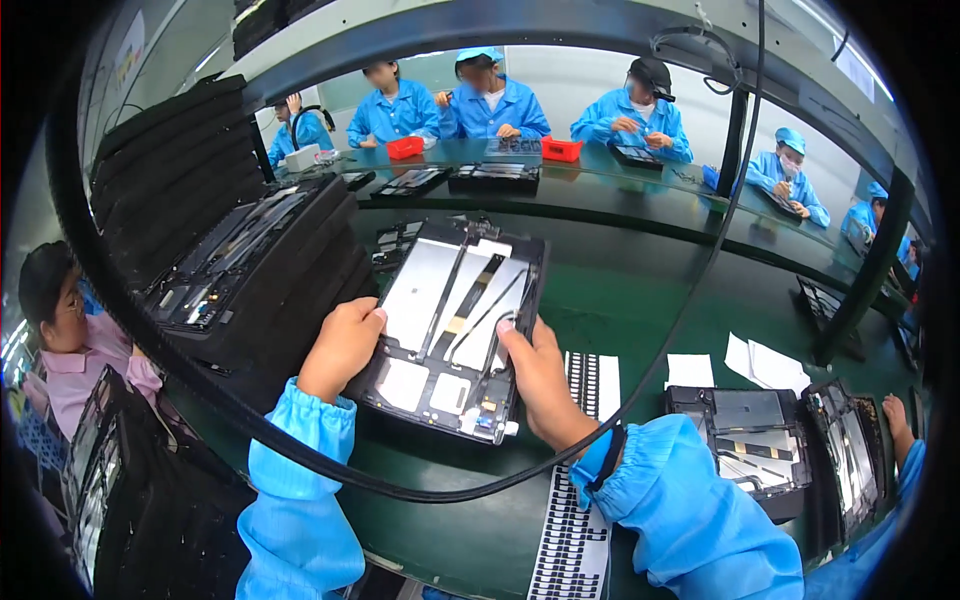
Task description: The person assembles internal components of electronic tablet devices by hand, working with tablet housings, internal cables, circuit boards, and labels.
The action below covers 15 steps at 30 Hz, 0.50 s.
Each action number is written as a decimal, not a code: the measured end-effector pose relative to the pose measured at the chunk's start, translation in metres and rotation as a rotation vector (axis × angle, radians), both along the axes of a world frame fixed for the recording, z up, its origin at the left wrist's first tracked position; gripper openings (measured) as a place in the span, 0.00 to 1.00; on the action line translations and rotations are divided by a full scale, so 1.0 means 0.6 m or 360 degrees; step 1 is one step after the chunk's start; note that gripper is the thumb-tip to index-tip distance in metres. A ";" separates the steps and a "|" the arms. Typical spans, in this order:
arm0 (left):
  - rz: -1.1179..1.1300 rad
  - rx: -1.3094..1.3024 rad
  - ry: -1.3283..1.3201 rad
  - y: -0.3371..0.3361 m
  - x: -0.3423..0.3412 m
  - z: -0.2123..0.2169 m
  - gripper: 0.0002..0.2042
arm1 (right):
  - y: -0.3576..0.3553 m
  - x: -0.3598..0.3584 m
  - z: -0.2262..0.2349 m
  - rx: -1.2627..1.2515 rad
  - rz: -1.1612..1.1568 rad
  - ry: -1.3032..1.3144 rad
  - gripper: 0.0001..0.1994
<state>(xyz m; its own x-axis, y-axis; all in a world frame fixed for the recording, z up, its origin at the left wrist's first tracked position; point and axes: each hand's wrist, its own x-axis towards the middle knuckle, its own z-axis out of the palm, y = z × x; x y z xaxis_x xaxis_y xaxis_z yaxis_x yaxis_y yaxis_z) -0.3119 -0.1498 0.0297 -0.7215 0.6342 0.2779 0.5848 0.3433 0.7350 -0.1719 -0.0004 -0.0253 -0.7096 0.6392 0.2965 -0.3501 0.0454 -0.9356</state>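
Between my hands is an opened tablet (pixel 405 300), its silver battery plates, black flex cables and small circuit boards facing up. It is tilted over the green table. My left hand (pixel 343 345) grips its left edge, thumb on the top side. On the right edge, my right hand (pixel 545 385) is closed round the frame, with the thumb pressing by a thin black cable near the middle. The fingers under the tablet are hidden. Just right of my right hand lies a white sheet of black stickers (pixel 575 530), running down toward the table's front edge.
A stack of black foam trays (pixel 300 260) with tablet parts stands left. At right are another opened tablet (pixel 750 440), white papers (pixel 765 362) and a neighbour's hand (pixel 897 415). A black cable (pixel 440 494) loops across the front. Several people in blue work beyond a shelf post (pixel 865 270).
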 end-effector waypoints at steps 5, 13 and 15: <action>-0.0150 -0.0152 0.0349 -0.014 -0.040 -0.043 0.11 | -0.008 -0.013 -0.021 -0.0055 0.0017 0.0014 0.18; -0.0198 0.0270 -0.0575 -0.029 0.012 -0.026 0.15 | -0.023 -0.019 -0.005 0.0215 -0.0298 -0.0408 0.37; -0.0231 0.0291 -0.0582 -0.030 -0.007 -0.031 0.17 | -0.016 -0.026 0.007 0.0349 -0.0251 -0.0424 0.42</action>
<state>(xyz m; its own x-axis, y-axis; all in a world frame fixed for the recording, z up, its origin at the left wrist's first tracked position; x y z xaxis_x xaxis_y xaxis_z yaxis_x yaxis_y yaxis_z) -0.3163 -0.1677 0.0109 -0.7002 0.7005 0.1377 0.3075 0.1218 0.9437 -0.1874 -0.0098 -0.0212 -0.6784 0.6883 0.2569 -0.0687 0.2887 -0.9550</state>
